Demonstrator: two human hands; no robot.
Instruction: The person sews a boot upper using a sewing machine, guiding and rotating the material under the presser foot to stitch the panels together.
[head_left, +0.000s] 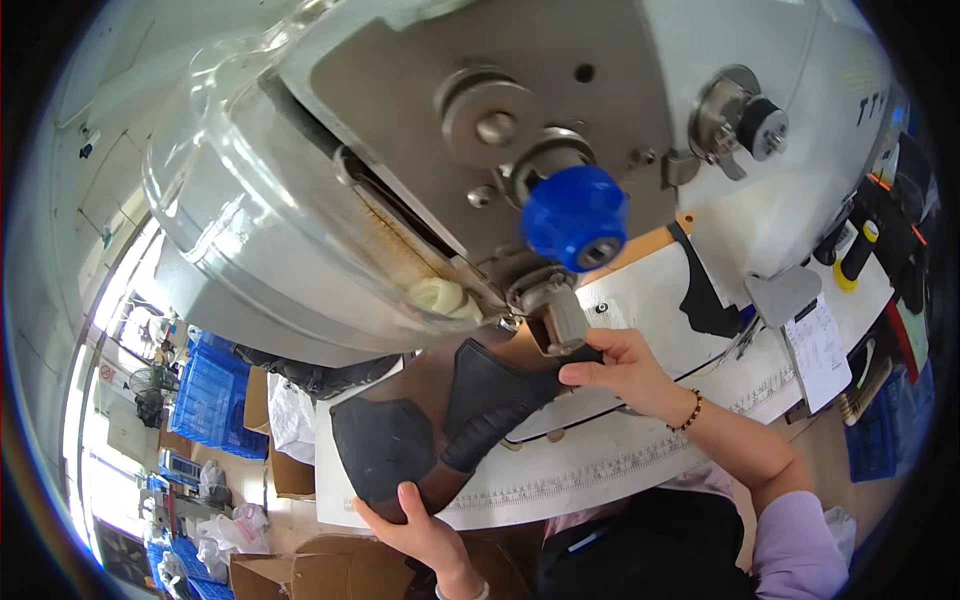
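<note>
Two hands on one dark shoe upper (pixel 470 420), frame centre | left hand (pixel 425 530) fingers pinch its lower edge | right hand (pixel 625 370) grips its top under machine (pixel 420 150) | blue crates (pixel 215 395) far left, contents unclear | cardboard box (pixel 290 470) beside them

- Bright daylight comes from the windows (pixel 105 400) on the left.
- Blue crates (pixel 212 395) and cardboard boxes (pixel 285 470) stand on the floor.
- A fan (pixel 152 385) is near the crates.
</note>
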